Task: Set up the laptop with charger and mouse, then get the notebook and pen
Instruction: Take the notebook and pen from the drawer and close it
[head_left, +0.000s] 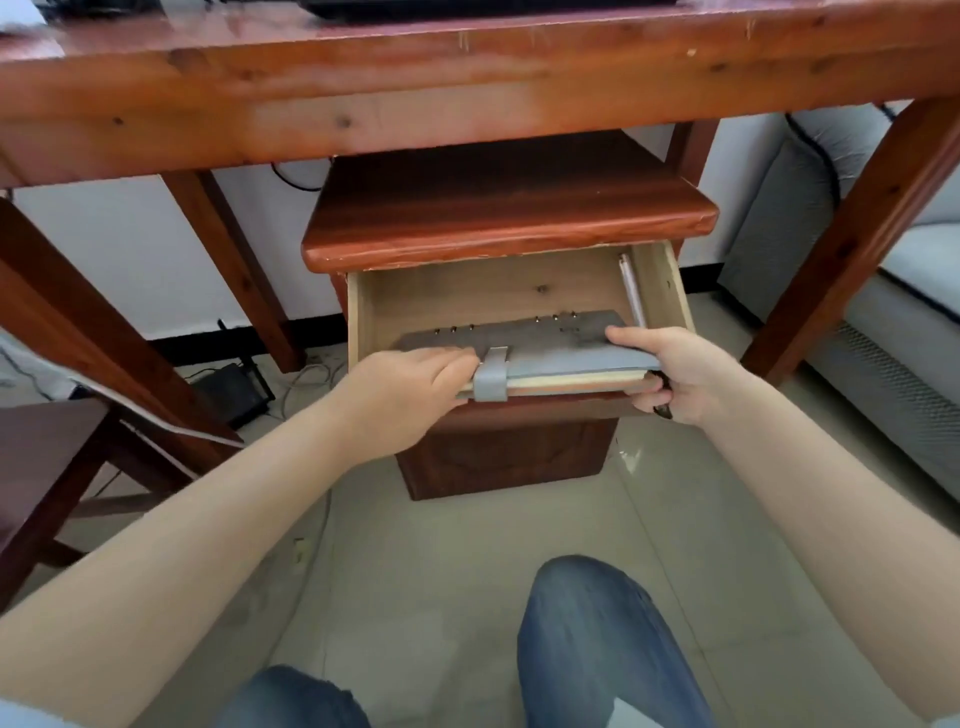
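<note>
A grey ring-bound notebook (540, 345) with a strap clasp lies tilted in the open top drawer (498, 296) of a small wooden cabinet under the desk. My left hand (410, 384) grips its front-left edge beside the strap. My right hand (675, 369) holds its front-right corner, thumb on the cover, fingers underneath. A pale pen (631, 288) lies along the drawer's right wall, behind my right hand. The front edge of the dark laptop (467, 8) shows on the desk top at the upper rim of the view.
The wooden desk (415, 98) spans the top, with legs at left and right. A chair (47, 457) stands at left, a grey sofa (872, 270) at right. A black box (234, 389) and cables lie on the tiled floor. My knees in jeans are at the bottom.
</note>
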